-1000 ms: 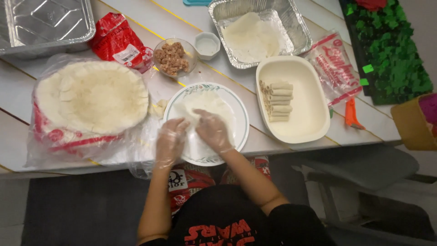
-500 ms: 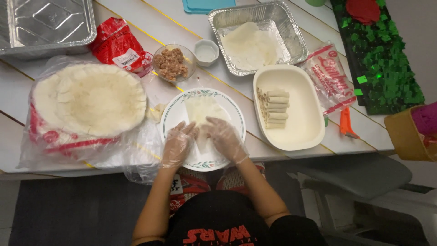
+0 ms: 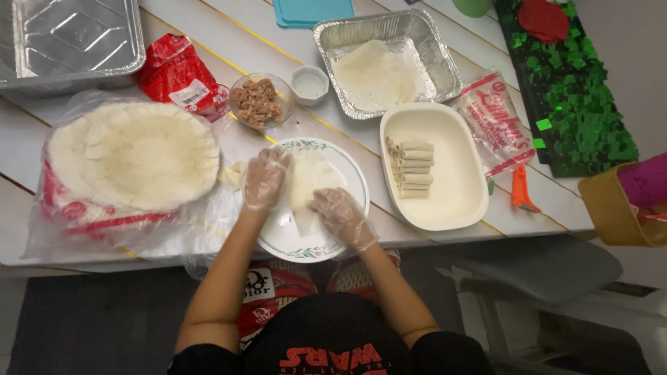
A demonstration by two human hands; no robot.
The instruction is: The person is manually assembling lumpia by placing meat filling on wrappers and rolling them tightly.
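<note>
Both my hands wear clear plastic gloves and rest on a thin white wrapper (image 3: 310,182) that lies on a round white plate (image 3: 351,178) with a floral rim. My left hand (image 3: 263,178) presses the wrapper's left edge. My right hand (image 3: 340,214) folds its lower right side inward. A glass bowl of brown minced filling (image 3: 256,101) sits just beyond the plate. To the right, a cream oval dish (image 3: 452,182) holds several finished rolls (image 3: 411,170) in a column.
A stack of round wrappers (image 3: 132,154) lies on plastic at left. A foil tray (image 3: 417,36) with wrapper sheets stands at the back, an empty foil tray (image 3: 69,42) at back left, a small white cup (image 3: 310,85), red packets, an orange tool (image 3: 521,189).
My hands moved from the wrapper's lower edge to its sides, the left one going up and left. The wrapper looks narrower, folded in. The view also shifted slightly.
</note>
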